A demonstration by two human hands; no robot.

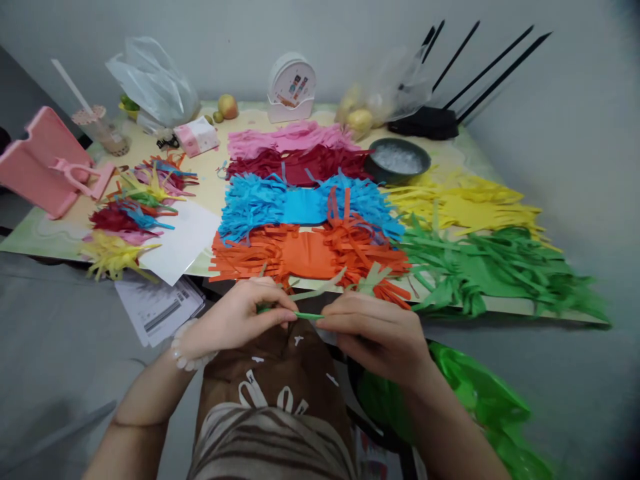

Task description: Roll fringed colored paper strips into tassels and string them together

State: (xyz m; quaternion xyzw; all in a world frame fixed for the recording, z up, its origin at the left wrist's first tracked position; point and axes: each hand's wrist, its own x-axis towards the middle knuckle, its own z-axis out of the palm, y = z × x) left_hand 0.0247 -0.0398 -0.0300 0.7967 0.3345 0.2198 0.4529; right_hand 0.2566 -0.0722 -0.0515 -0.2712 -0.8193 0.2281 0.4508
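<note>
Above my lap, my left hand (245, 310) and my right hand (375, 327) face each other. Stretched between their pinched fingertips is a narrow green strip (309, 315), which looks rolled or twisted. Paler green loose ends (373, 279) stick up behind the fingers. Just beyond the hands lies an orange fringed sheet (307, 255), and behind it a blue one (303, 205). Dark red (295, 167) and pink (295, 137) fringed sheets follow toward the wall. At the right are a green fringed sheet (500, 267) and a yellow one (465, 203).
Multicoloured fringed tufts (120, 250) lie at the left by a white paper sheet (183, 240). A pink tablet stand (45, 163) and a drink cup (107, 133) stand beyond. A dark bowl (397, 160) and a black router (425, 123) sit at the back right. A green plastic bag (485, 393) is below.
</note>
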